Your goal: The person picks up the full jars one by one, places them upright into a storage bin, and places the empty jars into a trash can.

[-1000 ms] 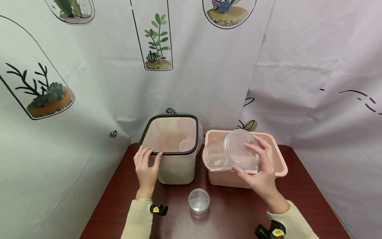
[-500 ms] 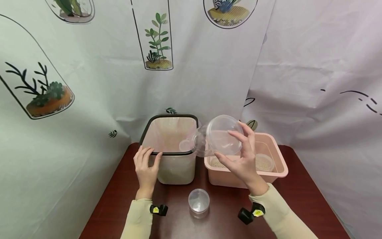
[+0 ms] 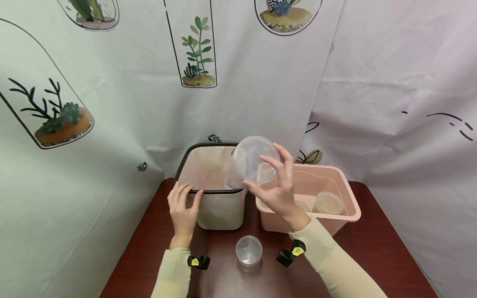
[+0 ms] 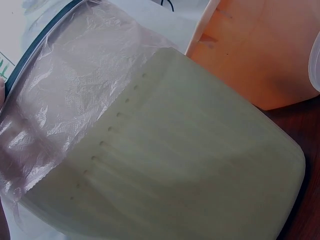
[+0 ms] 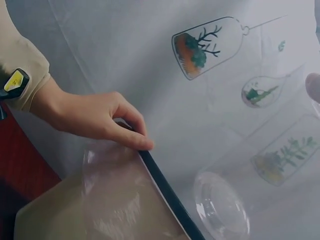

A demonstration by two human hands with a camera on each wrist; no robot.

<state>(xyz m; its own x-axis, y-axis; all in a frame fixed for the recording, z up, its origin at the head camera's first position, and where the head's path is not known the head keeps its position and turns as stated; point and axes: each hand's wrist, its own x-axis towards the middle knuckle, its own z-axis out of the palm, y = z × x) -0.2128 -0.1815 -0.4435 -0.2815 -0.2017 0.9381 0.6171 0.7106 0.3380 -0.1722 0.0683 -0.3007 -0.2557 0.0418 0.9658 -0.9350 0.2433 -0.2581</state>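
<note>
My right hand [image 3: 271,181] grips a clear round plastic container [image 3: 254,160], tilted on its side above the right edge of a beige bin [image 3: 220,213]. The bin has a black rim [image 3: 211,191] and a thin plastic bag liner [image 4: 65,115]. The right wrist view shows the clear container [image 5: 220,208] just past the bin rim [image 5: 165,190]. My left hand [image 3: 187,195] holds the bin's front left rim, fingers curled over the edge [image 5: 131,131]. The container looks empty.
A pink tub [image 3: 344,194] stands right of the bin, touching it, with small grain-filled clear containers [image 3: 327,202] inside. A clear round cup or lid [image 3: 248,251] sits on the dark red table [image 3: 376,244] in front. Printed curtains close off the back and sides.
My right hand carried the clear container from above the pink tub leftward to over the bin's right edge. The left hand stayed on the bin rim.
</note>
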